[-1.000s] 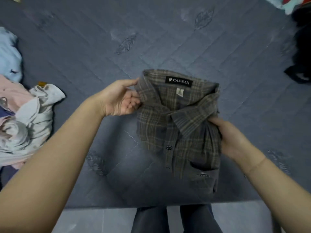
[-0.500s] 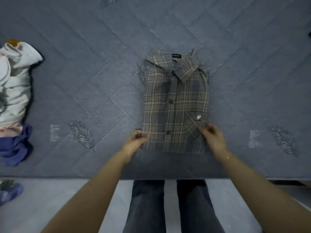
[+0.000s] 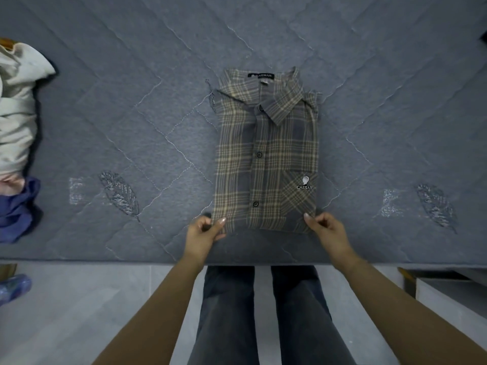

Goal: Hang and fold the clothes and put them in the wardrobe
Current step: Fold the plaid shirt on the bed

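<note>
A grey-and-tan plaid shirt [image 3: 266, 154] lies folded into a neat rectangle on the grey quilted bed [image 3: 131, 114], collar away from me, chest pocket logo facing up. My left hand [image 3: 204, 233] pinches the shirt's near left corner between thumb and fingers. My right hand [image 3: 325, 229] pinches the near right corner the same way. Both hands sit at the shirt's bottom edge, close to the bed's front edge.
A pile of unfolded clothes [image 3: 15, 114], cream, pink and dark blue, lies at the bed's left edge. Pale floor [image 3: 79, 312] runs along the front, with my legs against the bed. A blue slipper [image 3: 13, 287] is at the lower left, a white ledge [image 3: 448, 288] at the lower right.
One second ago I held the folded shirt up by its sides. It was then laid flat on the bed, and my hands slid down to its near corners, where they stay.
</note>
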`<control>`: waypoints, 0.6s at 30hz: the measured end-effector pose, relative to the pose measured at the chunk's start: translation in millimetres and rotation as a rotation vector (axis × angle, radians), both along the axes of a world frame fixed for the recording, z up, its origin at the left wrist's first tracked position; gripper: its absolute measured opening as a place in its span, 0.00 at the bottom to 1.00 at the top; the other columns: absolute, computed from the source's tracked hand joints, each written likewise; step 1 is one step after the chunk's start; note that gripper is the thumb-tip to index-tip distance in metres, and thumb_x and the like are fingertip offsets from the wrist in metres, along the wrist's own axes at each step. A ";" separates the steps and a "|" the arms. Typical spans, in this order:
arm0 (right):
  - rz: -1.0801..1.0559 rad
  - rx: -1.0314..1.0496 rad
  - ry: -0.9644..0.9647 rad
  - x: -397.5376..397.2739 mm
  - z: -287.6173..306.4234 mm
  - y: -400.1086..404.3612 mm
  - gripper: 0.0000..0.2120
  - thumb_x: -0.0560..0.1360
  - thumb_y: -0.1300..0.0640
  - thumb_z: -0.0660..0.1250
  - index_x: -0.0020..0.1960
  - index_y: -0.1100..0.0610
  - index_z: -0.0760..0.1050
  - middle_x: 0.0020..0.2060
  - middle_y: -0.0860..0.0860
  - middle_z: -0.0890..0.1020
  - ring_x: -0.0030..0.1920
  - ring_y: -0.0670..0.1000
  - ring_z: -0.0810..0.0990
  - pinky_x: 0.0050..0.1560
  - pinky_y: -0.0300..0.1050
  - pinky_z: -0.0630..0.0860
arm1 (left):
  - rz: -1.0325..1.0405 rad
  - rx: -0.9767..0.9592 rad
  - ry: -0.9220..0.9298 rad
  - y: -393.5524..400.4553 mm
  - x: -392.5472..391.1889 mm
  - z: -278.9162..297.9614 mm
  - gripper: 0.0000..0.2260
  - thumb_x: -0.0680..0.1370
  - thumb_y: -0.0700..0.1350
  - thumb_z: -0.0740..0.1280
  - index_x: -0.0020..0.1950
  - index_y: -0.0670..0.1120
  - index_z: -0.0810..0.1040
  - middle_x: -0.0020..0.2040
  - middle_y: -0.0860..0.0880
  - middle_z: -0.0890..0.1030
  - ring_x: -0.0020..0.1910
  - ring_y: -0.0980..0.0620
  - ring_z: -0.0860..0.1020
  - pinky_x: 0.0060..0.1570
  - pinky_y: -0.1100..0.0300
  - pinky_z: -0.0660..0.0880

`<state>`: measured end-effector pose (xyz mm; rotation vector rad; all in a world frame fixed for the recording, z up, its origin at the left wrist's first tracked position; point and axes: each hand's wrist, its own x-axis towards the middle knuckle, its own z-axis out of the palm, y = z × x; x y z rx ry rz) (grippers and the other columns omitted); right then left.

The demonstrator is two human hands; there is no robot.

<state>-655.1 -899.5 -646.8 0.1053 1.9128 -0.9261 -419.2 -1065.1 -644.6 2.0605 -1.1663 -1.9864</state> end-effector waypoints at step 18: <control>-0.095 -0.181 0.129 -104.5 -16.8 -160.1 0.17 0.78 0.49 0.68 0.34 0.54 0.68 0.33 0.49 0.74 0.35 0.46 0.72 0.38 0.41 0.74 | 0.181 0.348 0.277 -154.1 -138.1 -18.6 0.27 0.82 0.62 0.51 0.65 0.44 0.75 0.61 0.42 0.80 0.56 0.44 0.79 0.47 0.46 0.77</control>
